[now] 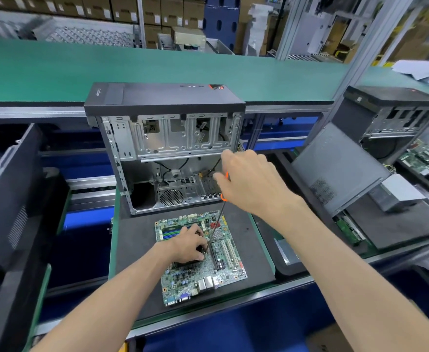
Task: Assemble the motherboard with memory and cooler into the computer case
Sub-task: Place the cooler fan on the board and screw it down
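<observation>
A green motherboard (223, 273) lies flat on a black mat (137, 240), with a memory stick in its slots at the upper left. My left hand (189, 243) rests on the black cooler (182, 264) at the board's middle, fingers curled over it. My right hand (249, 179) grips the orange handle of a long screwdriver (214, 228); its thin shaft slants down to a cooler corner beside my left fingers. The open computer case (165, 148) stands behind the board, its inside bare metal with loose cables.
A second case (391, 115) with a leaning grey side panel (335, 168) stands at the right, another board beside it. A dark side panel (10, 191) leans at the left. A green conveyor belt (157, 67) runs behind the case.
</observation>
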Action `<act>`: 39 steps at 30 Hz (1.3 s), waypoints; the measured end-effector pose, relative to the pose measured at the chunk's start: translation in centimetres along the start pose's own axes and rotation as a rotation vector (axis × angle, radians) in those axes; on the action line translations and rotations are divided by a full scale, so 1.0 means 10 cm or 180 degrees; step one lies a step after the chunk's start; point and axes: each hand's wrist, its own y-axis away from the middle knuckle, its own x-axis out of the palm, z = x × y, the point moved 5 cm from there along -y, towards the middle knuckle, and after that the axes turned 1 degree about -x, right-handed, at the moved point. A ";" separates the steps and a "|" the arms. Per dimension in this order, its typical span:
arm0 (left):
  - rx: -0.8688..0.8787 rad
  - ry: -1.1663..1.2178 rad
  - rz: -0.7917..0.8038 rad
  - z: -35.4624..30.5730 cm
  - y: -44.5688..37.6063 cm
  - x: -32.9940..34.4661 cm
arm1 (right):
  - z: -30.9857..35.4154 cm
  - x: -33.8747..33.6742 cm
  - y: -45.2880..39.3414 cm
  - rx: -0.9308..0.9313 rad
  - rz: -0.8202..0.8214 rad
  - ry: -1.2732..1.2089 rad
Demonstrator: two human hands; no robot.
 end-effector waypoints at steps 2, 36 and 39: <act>-0.0010 -0.0005 0.0009 0.01 0.00 0.00 | 0.01 -0.02 0.00 -0.0346 0.0540 -0.0754; 0.0029 0.0159 0.0042 0.02 0.00 0.01 | -0.16 0.08 -0.02 0.0382 0.0202 0.0001; 0.0012 0.0158 0.0036 0.01 0.00 0.00 | -0.05 0.03 0.02 0.0531 -0.0327 0.0987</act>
